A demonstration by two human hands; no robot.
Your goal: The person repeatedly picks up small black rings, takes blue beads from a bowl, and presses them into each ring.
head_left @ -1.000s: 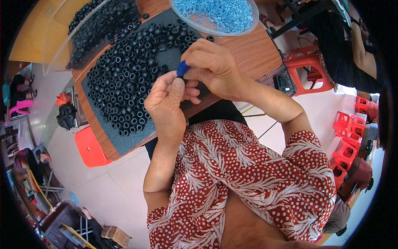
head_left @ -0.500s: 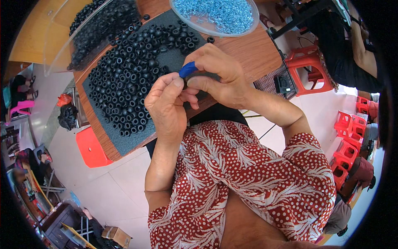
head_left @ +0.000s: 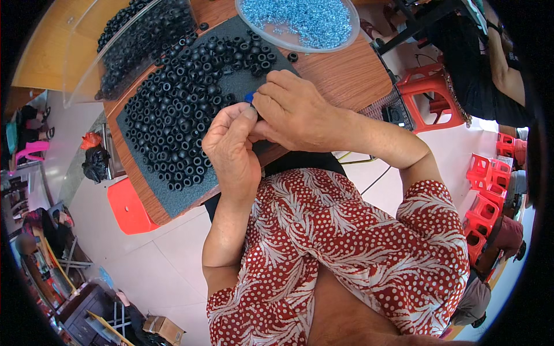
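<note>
My left hand (head_left: pixel 232 144) is closed in a pinch, thumb against fingertips, just past the near edge of the grey mat (head_left: pixel 151 185). Pressed up to it, my right hand (head_left: pixel 299 112) is curled with its back turned up. A blue wrap (head_left: pixel 250 97) shows at the tip of its index finger. Whatever lies between the fingertips is hidden. Left of and beyond the hands, a heap of small black hollow beads (head_left: pixel 176 109) covers much of the mat.
A clear plastic bin (head_left: pixel 86 75) of black beads stands at the far left. A round tub (head_left: pixel 288 45) holds light-blue small pieces at the table's far side. One loose bead (head_left: pixel 292 57) lies on the wooden tabletop (head_left: pixel 340 75). Red stools (head_left: pixel 130 207) flank the table.
My right hand has rolled over, back upward, with its fingers curling down and the blue-wrapped fingertip now mostly covered. My left hand keeps its pinch in nearly the same place.
</note>
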